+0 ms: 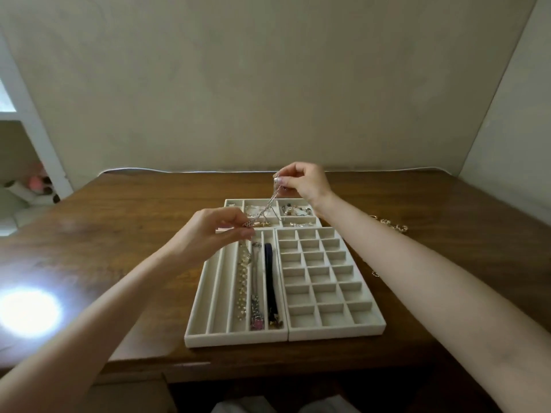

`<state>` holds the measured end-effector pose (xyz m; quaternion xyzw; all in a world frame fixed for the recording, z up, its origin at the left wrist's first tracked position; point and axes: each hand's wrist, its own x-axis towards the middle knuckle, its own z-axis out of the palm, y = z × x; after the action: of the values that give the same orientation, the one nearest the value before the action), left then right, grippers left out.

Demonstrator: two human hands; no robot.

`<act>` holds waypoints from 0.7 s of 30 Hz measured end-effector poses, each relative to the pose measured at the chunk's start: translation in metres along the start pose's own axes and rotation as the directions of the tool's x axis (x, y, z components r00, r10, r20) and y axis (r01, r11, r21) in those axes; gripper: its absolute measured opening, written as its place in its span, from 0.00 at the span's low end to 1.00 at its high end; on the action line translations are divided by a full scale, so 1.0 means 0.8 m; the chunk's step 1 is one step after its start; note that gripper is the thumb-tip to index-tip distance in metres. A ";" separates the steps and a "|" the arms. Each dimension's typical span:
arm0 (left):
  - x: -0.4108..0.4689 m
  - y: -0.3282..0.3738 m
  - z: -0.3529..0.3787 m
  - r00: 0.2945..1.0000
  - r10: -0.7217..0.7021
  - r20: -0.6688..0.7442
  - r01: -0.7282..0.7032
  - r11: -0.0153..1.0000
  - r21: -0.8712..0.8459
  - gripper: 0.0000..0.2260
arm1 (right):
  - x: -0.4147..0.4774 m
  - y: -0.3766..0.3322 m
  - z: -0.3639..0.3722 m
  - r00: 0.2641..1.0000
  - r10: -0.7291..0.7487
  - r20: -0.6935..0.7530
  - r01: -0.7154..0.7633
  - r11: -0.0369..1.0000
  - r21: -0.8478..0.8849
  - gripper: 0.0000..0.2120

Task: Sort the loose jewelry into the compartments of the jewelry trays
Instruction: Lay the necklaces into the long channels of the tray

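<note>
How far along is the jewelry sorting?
Partway. Done: three slots of the long-slot tray hold a bead strand, a necklace and a dark band; the back tray holds pieces too. In hand: left hand and right hand pinch a silver chain between them. Left: gold pieces lie loose on the table, and the grid tray holds nothing.

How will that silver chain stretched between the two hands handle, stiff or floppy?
Probably floppy: the silver chain looks taut only between the pinches of the left hand and right hand, and a strand droops below. Likely light, since fingertip pinches alone carry it. Apt to tangle, as its strands look thin.
</note>
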<state>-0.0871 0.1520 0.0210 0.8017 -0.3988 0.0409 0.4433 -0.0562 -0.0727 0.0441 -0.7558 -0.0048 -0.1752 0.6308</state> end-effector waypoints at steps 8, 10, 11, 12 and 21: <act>-0.033 -0.006 -0.019 0.998 0.055 0.014 -0.055 0.998 0.015 0.06 | -0.005 0.010 0.067 0.982 -0.009 0.188 0.026 0.996 -0.089 0.09; -0.040 -0.008 -0.019 0.999 0.048 0.025 -0.048 0.999 0.007 0.05 | -0.008 0.011 0.078 0.977 -0.007 0.215 0.029 0.994 -0.102 0.08; -0.043 -0.009 -0.020 0.998 0.045 0.034 -0.045 0.999 0.008 0.05 | -0.009 0.012 0.082 0.973 -0.002 0.232 0.026 0.995 -0.100 0.07; -0.046 -0.010 -0.020 0.998 0.046 0.043 -0.047 0.999 0.020 0.05 | -0.010 0.014 0.086 0.969 0.006 0.248 0.020 0.995 -0.101 0.07; -0.053 0.007 -0.035 0.994 0.109 0.014 -0.109 0.994 -0.003 0.04 | -0.012 0.007 0.101 0.966 -0.001 0.260 0.031 0.993 -0.112 0.06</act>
<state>-0.1116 0.1963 0.0239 0.7786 -0.4451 0.0588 0.4385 -0.0429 0.0051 0.0247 -0.8072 -0.0833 -0.0796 0.5790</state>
